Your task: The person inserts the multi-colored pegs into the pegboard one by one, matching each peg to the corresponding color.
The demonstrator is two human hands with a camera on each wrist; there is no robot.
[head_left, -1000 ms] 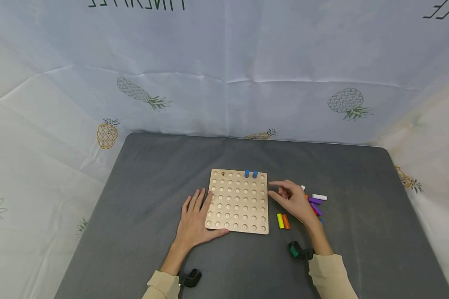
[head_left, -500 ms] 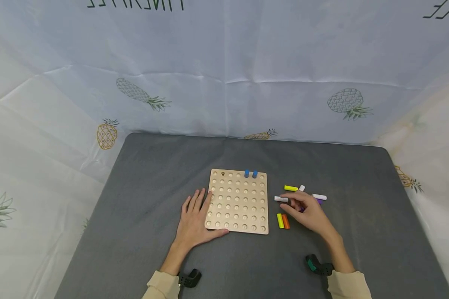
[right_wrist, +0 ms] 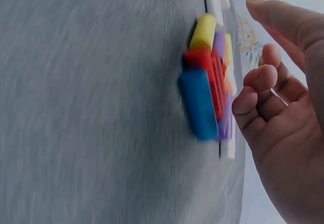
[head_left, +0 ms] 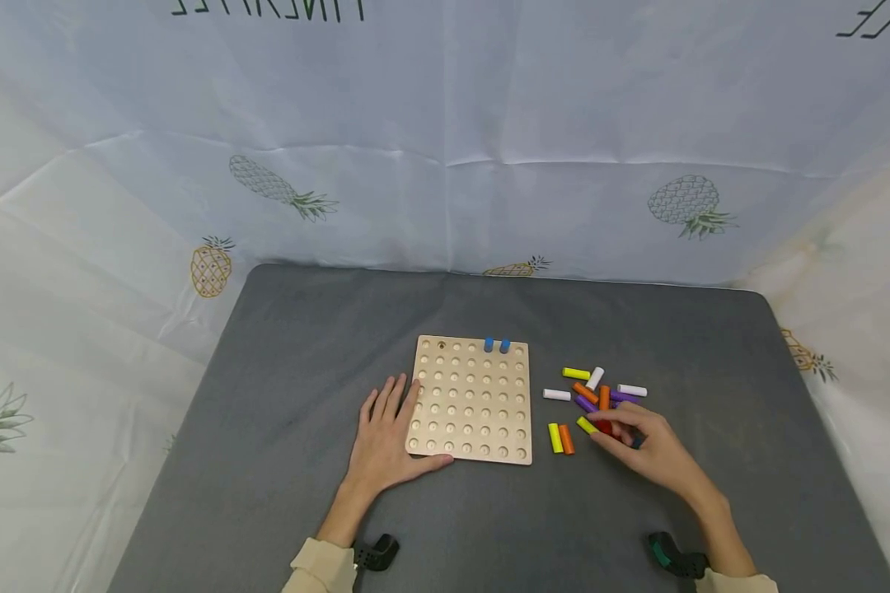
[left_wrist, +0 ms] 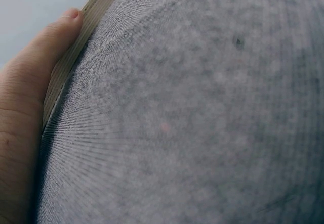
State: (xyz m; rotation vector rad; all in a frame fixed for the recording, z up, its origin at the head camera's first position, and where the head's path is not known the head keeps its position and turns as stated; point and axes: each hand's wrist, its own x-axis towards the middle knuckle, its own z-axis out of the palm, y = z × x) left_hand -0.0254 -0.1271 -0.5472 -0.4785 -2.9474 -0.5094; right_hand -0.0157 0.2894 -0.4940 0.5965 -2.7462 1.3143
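A square wooden pegboard [head_left: 460, 416] with rows of round holes lies on the grey table. Two blue pegs [head_left: 497, 346] stand in its far row, towards the right. My left hand [head_left: 382, 441] rests with spread fingers against the board's left side, and its thumb [left_wrist: 55, 34] lies along the near edge. Over the loose pegs to the right is my right hand [head_left: 660, 453], holding nothing visible. Its thumb and index finger reach out, while the other fingers bend loosely. Beneath it lie a yellow peg [right_wrist: 203, 32], red pegs [right_wrist: 216, 82] and a blue peg [right_wrist: 200, 105].
More loose pegs lie in a heap, including an orange peg [head_left: 585, 393], a purple peg [head_left: 586, 404] and a white peg [head_left: 632, 390]. Between heap and board sit a yellow peg [head_left: 555, 438] and an orange peg [head_left: 567, 439]. A pineapple-print cloth [head_left: 445, 206] hangs behind the table.
My right hand has drawn back from beside the board, moving right and nearer me over the heap, uncovering white, yellow, orange and purple pegs. My left hand and the board have stayed put.
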